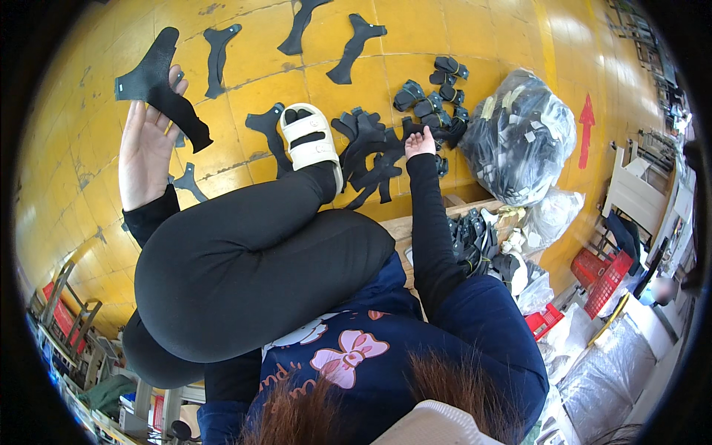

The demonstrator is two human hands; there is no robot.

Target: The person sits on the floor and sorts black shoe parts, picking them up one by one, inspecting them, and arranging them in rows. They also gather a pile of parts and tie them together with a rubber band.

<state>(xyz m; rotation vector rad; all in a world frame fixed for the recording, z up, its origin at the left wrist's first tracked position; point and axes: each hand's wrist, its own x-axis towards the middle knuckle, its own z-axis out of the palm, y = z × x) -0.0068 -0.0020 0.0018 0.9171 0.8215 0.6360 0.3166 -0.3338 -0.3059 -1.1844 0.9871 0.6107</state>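
At the upper left of the head view, my left grip [146, 156] is closed on a black Y-shaped piece [152, 78], held up over the yellow floor [81, 159] with its tail slanting down to the right. Just right of the upper middle, my right grip [420, 144] is at the dark bundles [430, 105], palm partly showing; I cannot tell whether it is clamped on anything. To its left, a heap of flat black pieces [363, 139] overlaps on the floor, near my cream sandal [311, 150]. Separate black cutouts [354, 48] lie spread along the top. Right of the bundles bulges a clear plastic bag [523, 137], with a red arrow [587, 132] on the floor beyond it
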